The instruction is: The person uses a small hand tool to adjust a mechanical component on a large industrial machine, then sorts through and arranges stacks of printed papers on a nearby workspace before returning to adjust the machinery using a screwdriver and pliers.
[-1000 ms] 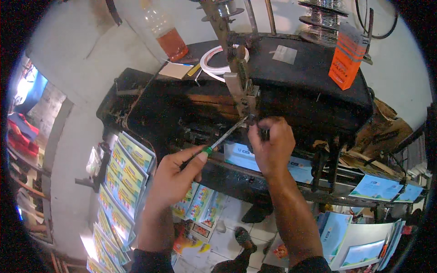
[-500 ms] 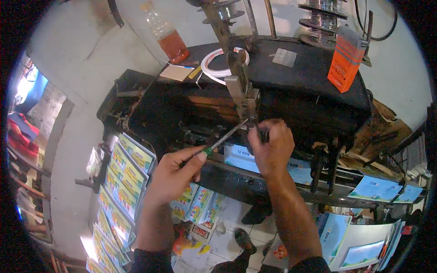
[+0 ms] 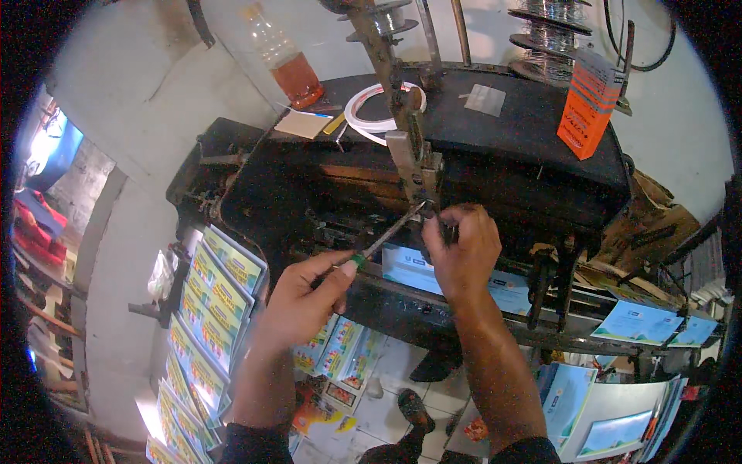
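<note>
My left hand [image 3: 309, 298] is closed round the green handle of a screwdriver [image 3: 389, 234]. Its metal shaft slants up to the right, and the tip meets the lower end of the metal stitching head [image 3: 417, 166] on a dark machine. Close on the right of that tip, my right hand [image 3: 468, 247] is closed with thumb and fingers pinched at a dark piece below the head. What exactly lies between those fingers is too dark to make out. Pale blue printed sheets [image 3: 410, 267] lie along the machine just beneath my hands.
On the machine's black top stand a bottle of reddish liquid [image 3: 297, 81] and an orange box [image 3: 589, 108], with a white tape ring [image 3: 359, 108] between them. Wire spools [image 3: 549, 35] rise behind. Yellow-green booklets [image 3: 209, 309] are stacked at the left, blue printed sheets [image 3: 568, 394] at lower right.
My left hand has shifted slightly to the right with the screwdriver, its tip still at the stitching head. The right hand stays almost in place.
</note>
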